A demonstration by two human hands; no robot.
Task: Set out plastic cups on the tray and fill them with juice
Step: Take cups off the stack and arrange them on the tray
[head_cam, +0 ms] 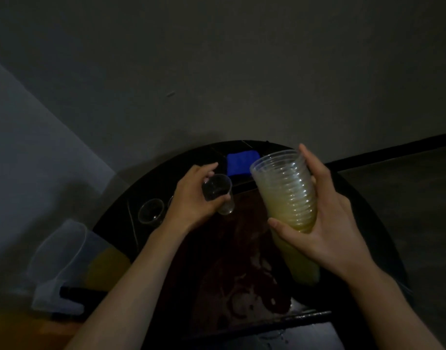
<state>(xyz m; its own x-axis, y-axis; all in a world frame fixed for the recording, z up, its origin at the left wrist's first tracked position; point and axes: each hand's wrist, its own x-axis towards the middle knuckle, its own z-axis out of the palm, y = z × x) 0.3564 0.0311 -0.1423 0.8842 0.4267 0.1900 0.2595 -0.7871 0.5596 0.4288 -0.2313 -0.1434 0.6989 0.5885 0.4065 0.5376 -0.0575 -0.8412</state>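
In dim light the left hand (191, 195) grips a single clear cup (222, 198) over the far end of a dark patterned tray (229, 279). The right hand (325, 223) holds a tilted stack of nested cups (285, 190), mouth facing up and left. Another cup (151, 211) stands upright left of the left hand. A blue cloth (242, 160) lies at the round black table's (368, 198) far edge. A clear jug (73, 253) of orange juice stands at the left.

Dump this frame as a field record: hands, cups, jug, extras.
left hand: grips single cup, empty
right hand: holds cup stack, tilted
standing cup: upright, empty, left of the left hand
jug: far left, yellow juice inside
blue cloth: far side of table
lighting: dim
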